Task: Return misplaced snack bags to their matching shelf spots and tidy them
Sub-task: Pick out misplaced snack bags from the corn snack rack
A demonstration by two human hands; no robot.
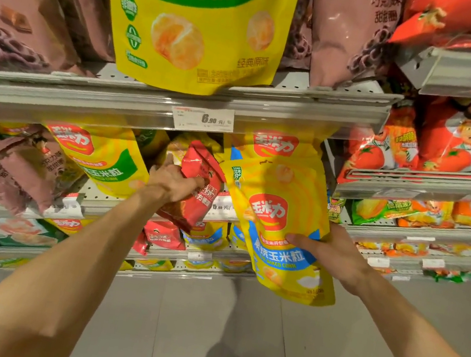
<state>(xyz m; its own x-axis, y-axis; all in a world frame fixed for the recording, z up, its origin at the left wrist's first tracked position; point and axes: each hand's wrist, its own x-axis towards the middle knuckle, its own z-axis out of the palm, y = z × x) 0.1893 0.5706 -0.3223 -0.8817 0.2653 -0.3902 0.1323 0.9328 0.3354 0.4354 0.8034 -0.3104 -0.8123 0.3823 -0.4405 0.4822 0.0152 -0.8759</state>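
My left hand (172, 181) grips a crumpled red snack bag (199, 189) in front of the middle shelf, among yellow corn bags. My right hand (330, 250) holds a yellow baked-corn bag with a blue band (279, 217) by its right edge, thumb across the front; the bag hangs tilted off the shelf front. A matching yellow-and-blue bag (274, 147) stands behind it. A yellow bag with a green band (100, 154) leans at the left. Below, a red bag (164, 233) lies on the lower shelf.
The upper shelf (84, 101) carries a large yellow baked-corn bag (193, 19) between mauve chocolate-ring bags (14, 13), with a price tag (202, 118) on its rail. Orange-red tomato snack bags (442, 142) fill the right-hand shelves. Grey floor tiles (323, 351) and my shoes lie below.
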